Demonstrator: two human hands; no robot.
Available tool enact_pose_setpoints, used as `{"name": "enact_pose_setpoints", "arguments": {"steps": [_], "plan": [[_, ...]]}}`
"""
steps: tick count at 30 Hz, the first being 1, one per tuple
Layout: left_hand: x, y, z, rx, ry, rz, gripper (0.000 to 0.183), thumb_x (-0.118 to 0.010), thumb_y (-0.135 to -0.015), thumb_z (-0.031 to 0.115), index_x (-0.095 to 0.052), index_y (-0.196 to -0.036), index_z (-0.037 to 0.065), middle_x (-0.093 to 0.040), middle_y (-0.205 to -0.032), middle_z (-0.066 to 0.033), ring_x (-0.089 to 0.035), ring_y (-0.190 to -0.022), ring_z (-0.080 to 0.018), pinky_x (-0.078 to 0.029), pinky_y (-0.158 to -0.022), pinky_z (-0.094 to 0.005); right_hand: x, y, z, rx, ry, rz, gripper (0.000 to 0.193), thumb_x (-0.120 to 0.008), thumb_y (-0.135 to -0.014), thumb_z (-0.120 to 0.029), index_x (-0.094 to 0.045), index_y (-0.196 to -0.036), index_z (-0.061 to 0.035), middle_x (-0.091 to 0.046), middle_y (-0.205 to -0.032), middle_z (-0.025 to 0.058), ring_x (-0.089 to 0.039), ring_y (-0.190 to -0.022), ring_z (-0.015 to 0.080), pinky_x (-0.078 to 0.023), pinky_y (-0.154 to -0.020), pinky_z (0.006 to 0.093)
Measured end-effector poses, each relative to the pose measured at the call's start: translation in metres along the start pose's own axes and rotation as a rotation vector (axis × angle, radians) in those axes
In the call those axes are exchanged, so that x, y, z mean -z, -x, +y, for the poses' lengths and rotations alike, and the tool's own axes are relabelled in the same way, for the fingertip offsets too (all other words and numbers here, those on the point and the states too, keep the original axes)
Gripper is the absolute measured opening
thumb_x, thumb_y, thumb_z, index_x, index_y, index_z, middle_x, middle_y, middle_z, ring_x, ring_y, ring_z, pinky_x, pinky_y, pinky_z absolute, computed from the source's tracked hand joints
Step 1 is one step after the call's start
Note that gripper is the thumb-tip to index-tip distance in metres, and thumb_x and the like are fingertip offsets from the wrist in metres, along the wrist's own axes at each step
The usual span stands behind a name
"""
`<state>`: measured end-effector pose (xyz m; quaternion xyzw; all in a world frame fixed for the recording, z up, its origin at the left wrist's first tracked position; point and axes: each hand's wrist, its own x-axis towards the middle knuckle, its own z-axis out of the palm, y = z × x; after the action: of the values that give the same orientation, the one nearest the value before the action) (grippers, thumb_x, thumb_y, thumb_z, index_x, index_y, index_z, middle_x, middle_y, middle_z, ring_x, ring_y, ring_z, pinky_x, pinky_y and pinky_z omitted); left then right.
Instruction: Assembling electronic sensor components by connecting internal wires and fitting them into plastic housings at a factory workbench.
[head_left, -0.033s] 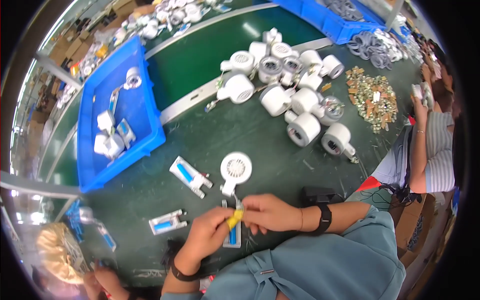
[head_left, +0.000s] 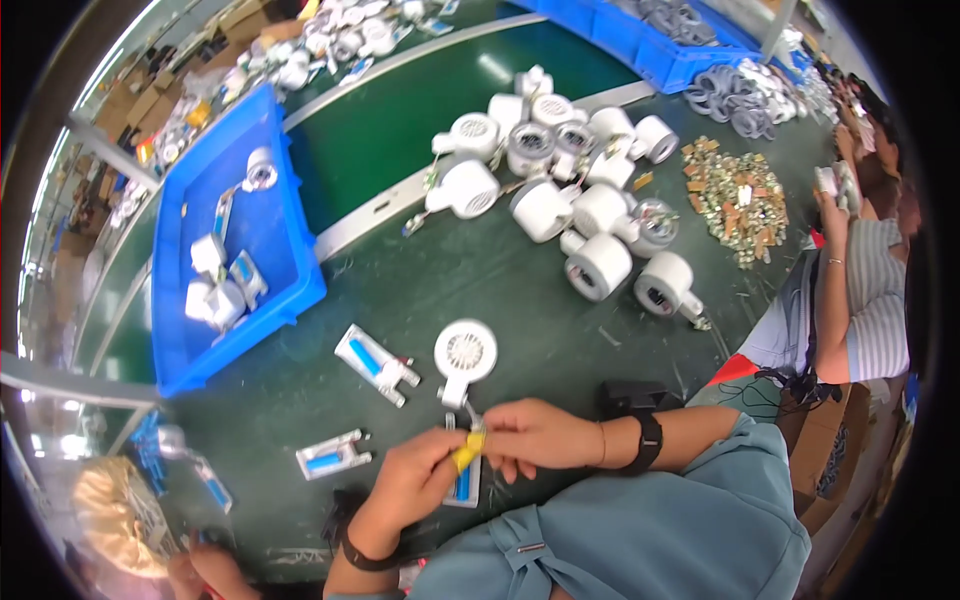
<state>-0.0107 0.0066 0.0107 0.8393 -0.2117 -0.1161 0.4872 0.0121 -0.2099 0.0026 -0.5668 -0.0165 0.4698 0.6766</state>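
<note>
My left hand (head_left: 410,478) and my right hand (head_left: 545,435) meet low in the middle of the head view, fingers closed together. Between them is a small yellow piece (head_left: 467,453), pinched by my left thumb and fingers; its kind is unclear. My right fingertips close at a small greyish end leading from the round white fan head (head_left: 466,352); what they grip is hidden. This fan head lies grille up just beyond my hands. Partly under my hands lies a white handle shell with a blue cell (head_left: 463,487). Two similar shells, one upper (head_left: 376,365) and one lower (head_left: 333,455), lie to the left.
A blue bin (head_left: 300,300) with several white fan parts stands at the left. Many white fan housings (head_left: 600,265) cluster beyond my hands, beside a pile of small circuit boards (head_left: 738,205). Grey rings (head_left: 735,100) lie far right. Other people work at right and lower left.
The whole view has shifted slightly, and the fan head sits a little lower in it. My hands keep the same closed pose.
</note>
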Motion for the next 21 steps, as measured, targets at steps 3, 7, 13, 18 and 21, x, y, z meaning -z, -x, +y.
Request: {"name": "enact_pose_setpoints", "arguments": {"steps": [3, 7, 13, 18, 21], "plan": [[-0.005, 0.002, 0.013, 0.107, -0.002, -0.151, 0.022, -0.058, -0.085, 0.002, -0.066, -0.106, 0.006, -0.068, -0.088, -0.0126, -0.068, -0.076, -0.0271, -0.053, -0.068, -0.0316, 0.002, 0.015, 0.009, -0.029, -0.004, -0.057, 0.025, -0.053, -0.097, -0.022, -0.06, -0.087, 0.0004, -0.066, -0.076, 0.0062, -0.065, -0.058, 0.0115, -0.046, -0.044, 0.0223], [-0.013, 0.009, 0.008, 0.044, -0.062, -0.161, 0.022, -0.06, -0.085, 0.004, -0.066, -0.106, 0.006, -0.068, -0.084, -0.0125, -0.068, -0.073, -0.029, -0.053, -0.066, -0.0334, -0.005, 0.033, 0.012, 0.012, -0.019, -0.01, 0.022, -0.052, -0.099, -0.02, -0.06, -0.087, -0.0031, -0.066, -0.077, 0.0034, -0.064, -0.061, 0.0072, -0.044, -0.048, 0.0191], [-0.004, 0.006, 0.017, -0.118, -0.185, -0.238, 0.027, -0.063, -0.082, 0.007, -0.066, -0.108, 0.009, -0.066, -0.079, -0.0116, -0.065, -0.068, -0.0321, -0.053, -0.062, -0.0378, -0.003, 0.035, 0.023, 0.019, -0.046, -0.047, 0.022, -0.055, -0.098, -0.023, -0.06, -0.087, -0.0045, -0.064, -0.074, 0.0015, -0.06, -0.057, 0.0053, -0.045, -0.048, 0.0197], [-0.005, 0.008, 0.034, -0.054, -0.226, -0.293, 0.028, -0.064, -0.081, 0.01, -0.066, -0.109, 0.009, -0.066, -0.078, -0.0115, -0.065, -0.067, -0.0317, -0.053, -0.061, -0.0382, 0.002, 0.043, 0.023, 0.013, -0.066, -0.09, 0.02, -0.052, -0.099, -0.017, -0.061, -0.087, -0.0036, -0.066, -0.077, 0.002, -0.061, -0.062, 0.0057, -0.046, -0.053, 0.0201], [0.007, 0.007, 0.039, -0.003, -0.067, -0.307, 0.023, -0.056, -0.09, 0.009, -0.062, -0.112, 0.002, -0.067, -0.095, -0.0178, -0.066, -0.08, -0.0343, -0.052, -0.071, -0.0393, -0.001, 0.042, 0.022, 0.003, -0.087, -0.147, 0.02, -0.051, -0.099, -0.018, -0.061, -0.089, -0.0039, -0.065, -0.076, 0.0013, -0.059, -0.062, 0.0055, -0.046, -0.056, 0.0205]]}}
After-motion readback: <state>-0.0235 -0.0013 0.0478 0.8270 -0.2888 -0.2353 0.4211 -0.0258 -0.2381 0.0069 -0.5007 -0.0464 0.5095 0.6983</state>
